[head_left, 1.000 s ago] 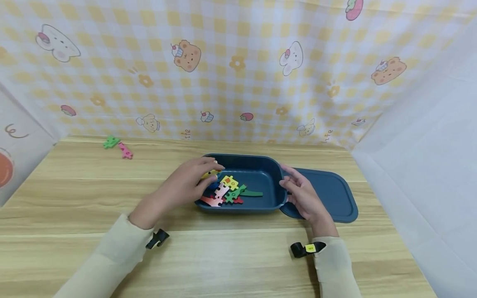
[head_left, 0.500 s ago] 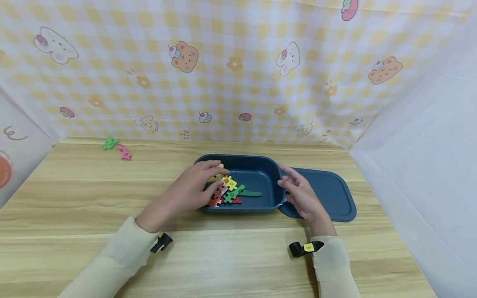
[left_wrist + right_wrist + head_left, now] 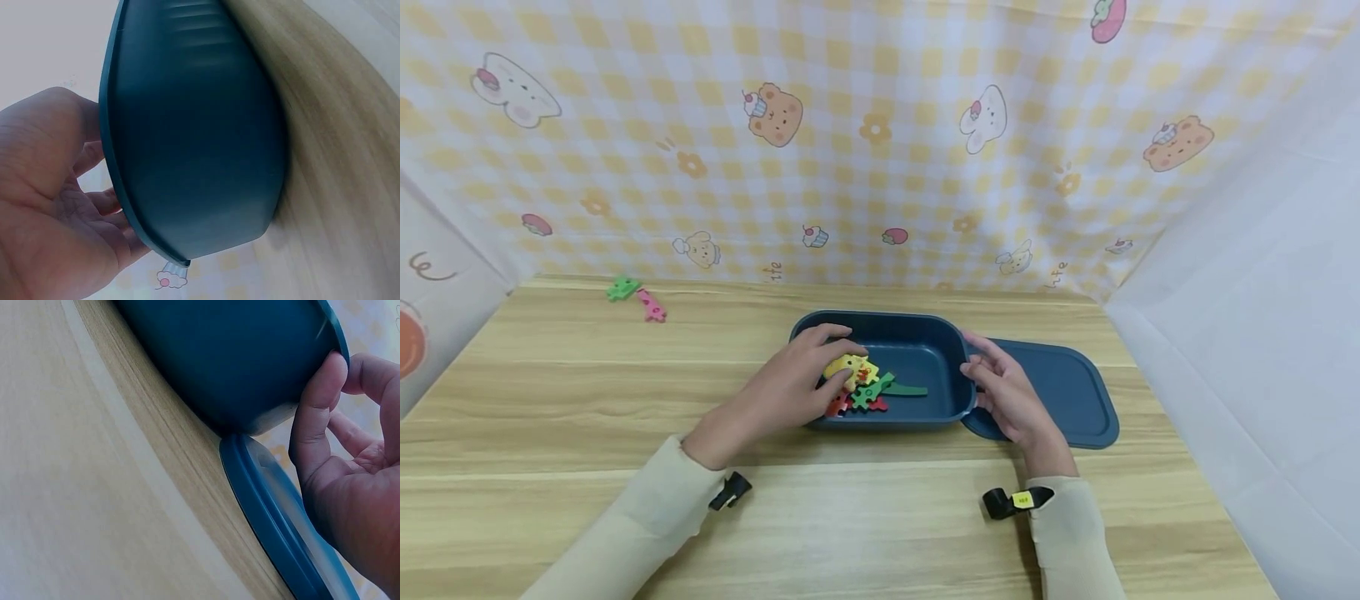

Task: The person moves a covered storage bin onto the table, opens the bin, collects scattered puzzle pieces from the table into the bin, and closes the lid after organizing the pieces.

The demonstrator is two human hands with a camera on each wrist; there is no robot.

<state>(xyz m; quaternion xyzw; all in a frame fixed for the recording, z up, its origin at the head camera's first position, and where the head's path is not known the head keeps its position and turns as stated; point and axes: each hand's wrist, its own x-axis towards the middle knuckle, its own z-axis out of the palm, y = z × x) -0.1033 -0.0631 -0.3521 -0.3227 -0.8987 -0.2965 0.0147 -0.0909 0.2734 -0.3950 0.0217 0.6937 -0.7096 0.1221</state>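
A dark blue plastic box (image 3: 921, 360) stands on the wooden table, with several colourful puzzle pieces inside at its left. My left hand (image 3: 790, 379) reaches over the left rim and holds a yellow puzzle piece (image 3: 844, 365) between thumb and fingers. Below it lie a green piece (image 3: 870, 392) and red pieces (image 3: 838, 406). In the left wrist view the box wall (image 3: 194, 137) hides the fingertips of my left hand (image 3: 50, 194). My right hand (image 3: 1017, 400) grips the right end of the box; its thumb (image 3: 325, 384) presses at the rim in the right wrist view.
The blue lid (image 3: 1067, 392) lies flat to the right, partly behind my right hand, its edge right at the box. A green puzzle piece (image 3: 622, 288) and a pink puzzle piece (image 3: 652, 305) lie at the back left. A checked cloth (image 3: 865, 183) hangs behind the table.
My left hand has moved slightly right inside the box, bringing the yellow piece over the other pieces and covering the pale pink one. The right hand and box stay put.
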